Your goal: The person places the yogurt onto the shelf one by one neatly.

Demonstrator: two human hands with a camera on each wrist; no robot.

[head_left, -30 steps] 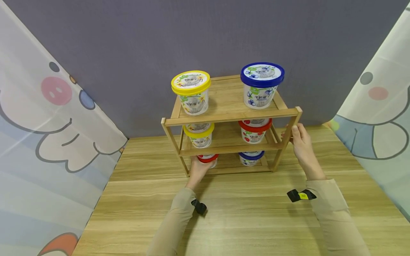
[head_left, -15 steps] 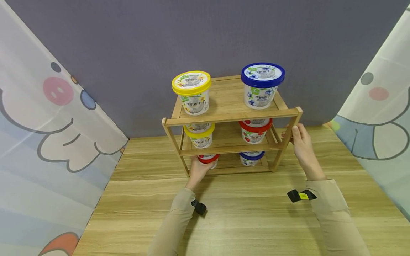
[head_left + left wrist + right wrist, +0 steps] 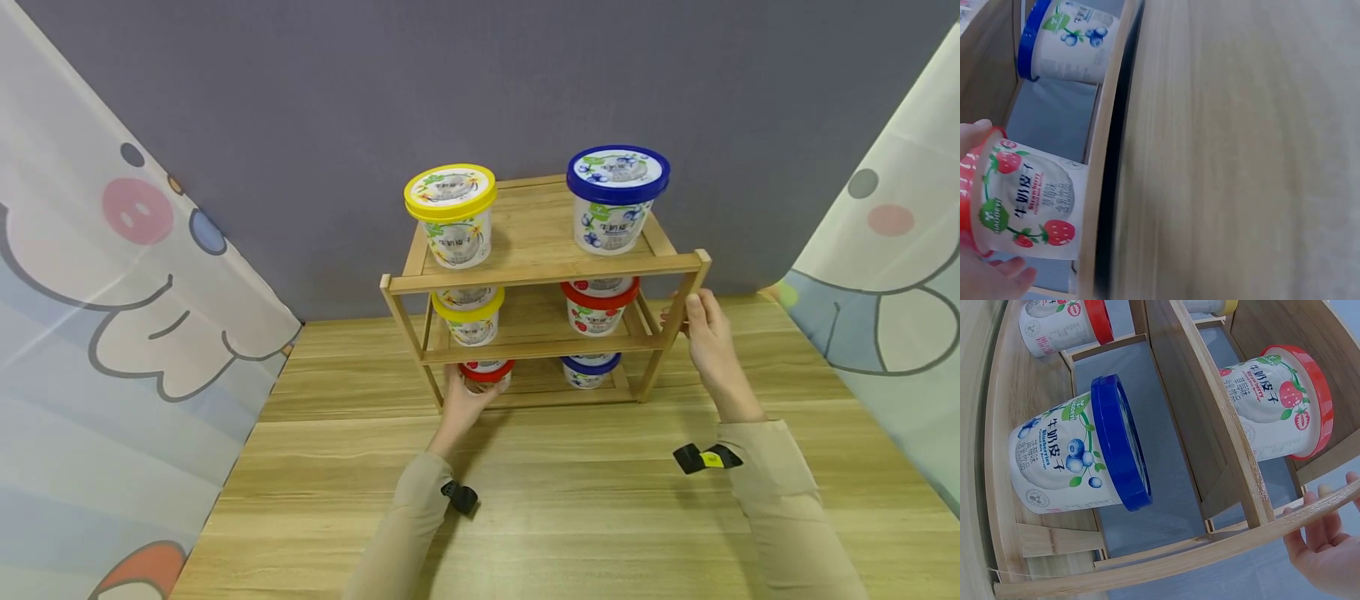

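A three-tier wooden rack (image 3: 555, 271) stands by the wall. My left hand (image 3: 461, 404) is at the lower left of its bottom shelf, spread around a red-lidded strawberry tub (image 3: 1035, 200) that stands there. In the left wrist view the thumb lies by the lid, while the other fingers (image 3: 1013, 272) are loose at the opposite side. My right hand (image 3: 708, 337) grips the rack's right front post, thumb in front; its fingertips (image 3: 1313, 515) show over the side rail in the right wrist view. To the right on the bottom shelf sits a blue-lidded blueberry tub (image 3: 587, 372).
The top shelf holds a yellow-lidded tub (image 3: 452, 218) at left and a blue-lidded tub (image 3: 617, 200) at right. A yellow-lidded tub (image 3: 471, 318) and a red-lidded tub (image 3: 596, 310) occupy the middle shelf. The wooden table (image 3: 585, 500) extends in front; printed curtains (image 3: 127, 300) hang at the sides.
My left hand has loosened around the strawberry tub and drawn slightly left and back, so more of the tub shows. The right hand keeps its place on the post.
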